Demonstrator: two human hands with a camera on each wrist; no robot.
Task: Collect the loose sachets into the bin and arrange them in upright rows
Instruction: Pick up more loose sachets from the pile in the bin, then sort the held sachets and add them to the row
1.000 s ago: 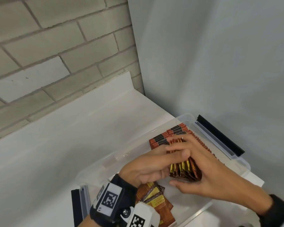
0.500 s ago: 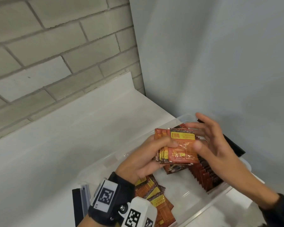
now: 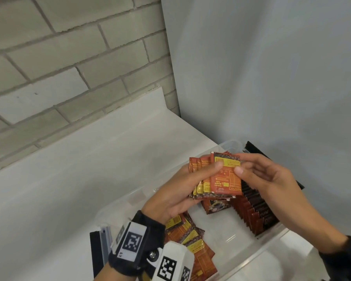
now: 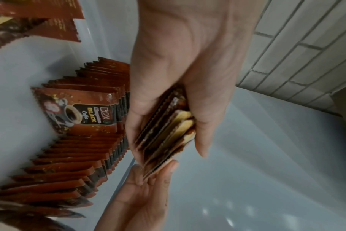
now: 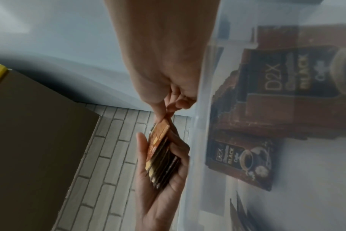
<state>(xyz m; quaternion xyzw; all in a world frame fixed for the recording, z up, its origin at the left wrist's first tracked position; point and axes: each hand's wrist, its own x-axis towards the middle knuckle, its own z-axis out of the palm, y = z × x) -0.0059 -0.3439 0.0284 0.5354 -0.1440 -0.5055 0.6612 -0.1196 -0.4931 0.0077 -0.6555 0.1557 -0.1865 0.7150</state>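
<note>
Holding a fanned stack of coffee sachets [image 3: 215,179] above the clear bin [image 3: 229,147] — left hand [image 3: 182,191] curled round it, right hand [image 3: 272,185] pinching the front sachet's edge. Light, slick foil, probably slippery — grip flat faces, not corners.

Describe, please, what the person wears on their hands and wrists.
Both hands are bare. The left hand has a black wrist strap carrying white plates printed with black square marker codes. The right hand shows only a dark sleeve cuff at the wrist.
</note>
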